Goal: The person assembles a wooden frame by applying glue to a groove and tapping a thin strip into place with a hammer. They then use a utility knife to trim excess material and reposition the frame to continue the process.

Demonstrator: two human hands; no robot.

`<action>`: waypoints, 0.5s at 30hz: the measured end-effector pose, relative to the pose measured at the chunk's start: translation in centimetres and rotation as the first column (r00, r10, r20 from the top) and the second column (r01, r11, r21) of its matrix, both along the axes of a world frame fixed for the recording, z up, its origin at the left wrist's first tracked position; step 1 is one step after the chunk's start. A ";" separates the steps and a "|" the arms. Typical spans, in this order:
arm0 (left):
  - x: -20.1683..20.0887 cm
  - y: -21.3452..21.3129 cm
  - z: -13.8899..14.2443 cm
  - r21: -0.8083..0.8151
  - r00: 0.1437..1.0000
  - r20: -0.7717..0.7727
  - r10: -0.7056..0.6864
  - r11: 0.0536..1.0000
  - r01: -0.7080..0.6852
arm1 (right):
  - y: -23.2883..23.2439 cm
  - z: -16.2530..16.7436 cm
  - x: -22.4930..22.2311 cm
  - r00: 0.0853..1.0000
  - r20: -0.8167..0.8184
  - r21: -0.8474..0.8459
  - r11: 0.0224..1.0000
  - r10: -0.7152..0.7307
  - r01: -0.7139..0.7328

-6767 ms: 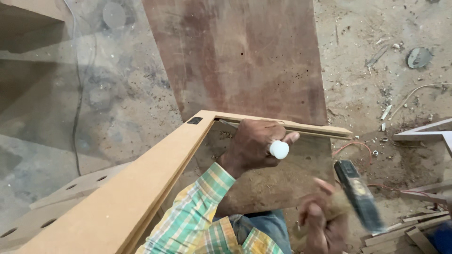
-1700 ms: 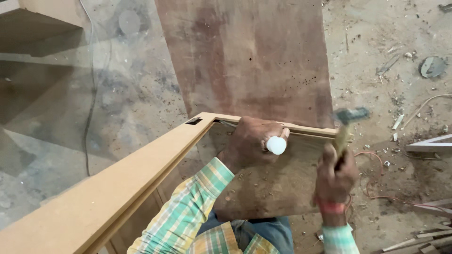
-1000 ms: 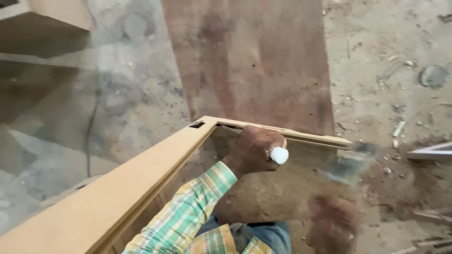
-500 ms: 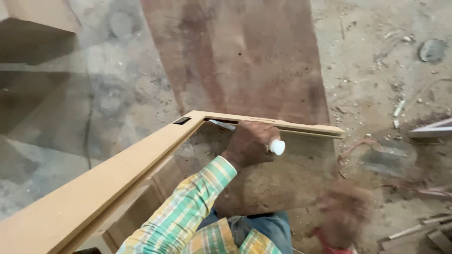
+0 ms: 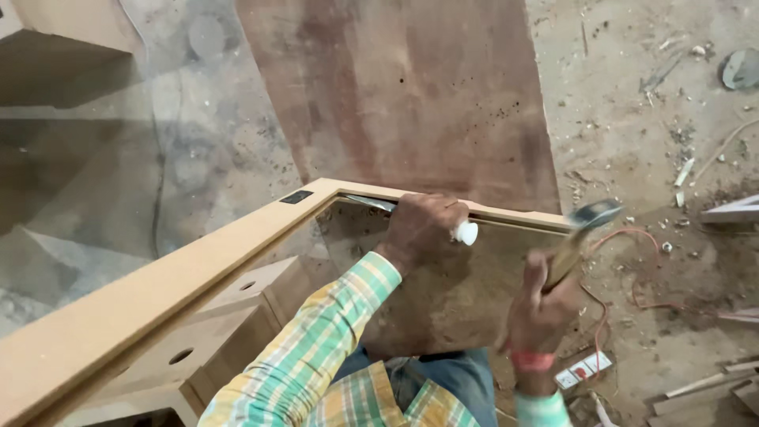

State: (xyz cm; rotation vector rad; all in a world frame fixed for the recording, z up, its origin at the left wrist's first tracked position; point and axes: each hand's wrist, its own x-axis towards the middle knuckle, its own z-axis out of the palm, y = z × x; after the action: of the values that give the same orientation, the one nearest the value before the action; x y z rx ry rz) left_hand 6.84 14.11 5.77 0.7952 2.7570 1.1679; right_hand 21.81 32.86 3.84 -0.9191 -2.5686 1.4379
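Observation:
My left hand (image 5: 423, 229) is closed around a white-handled tool (image 5: 465, 233), pressing its metal blade (image 5: 370, 203) against the inner edge of a tan fibreboard frame (image 5: 237, 245) near its corner. My right hand (image 5: 539, 304) grips the wooden handle of a hammer (image 5: 581, 229), whose dark head is raised just right of the white handle, over the frame's top rail. A glass pane (image 5: 474, 285) sits inside the frame. Both sleeves are plaid green and yellow.
A large reddish-brown board (image 5: 403, 87) lies on the dusty floor beyond the frame. A red wire (image 5: 632, 269) and a white socket strip (image 5: 583, 370) lie at the right, with wood offcuts (image 5: 731, 209) and debris around. A fibreboard box (image 5: 55, 39) stands at top left.
The hammer swung down and to the right, blurred, and has now come back up beside the white handle. My left hand has kept the tool at the frame's inner edge throughout.

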 end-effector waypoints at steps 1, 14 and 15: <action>0.1 0.1 -0.1 -0.024 1.000 -0.001 -0.019 1.000 0.019 | 0.9 -0.5 -1.0 0.988 -0.144 0.143 0.989 0.055 -0.034; -2.1 -0.3 1.4 -0.237 0.865 0.488 -0.119 0.935 0.262 | 0.9 -2.5 -6.0 0.996 0.085 -0.046 0.998 0.036 -0.032; -2.1 -0.4 1.5 -0.268 0.803 0.589 -0.096 0.914 0.306 | 1.1 -2.6 -6.0 0.998 0.053 -0.091 0.995 0.042 -0.037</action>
State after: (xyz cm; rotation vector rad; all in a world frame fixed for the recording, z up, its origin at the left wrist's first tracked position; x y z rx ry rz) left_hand 4.71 13.73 7.22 0.5646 2.2143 0.6849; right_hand 15.78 33.96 1.24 -0.9368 -2.5936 1.5719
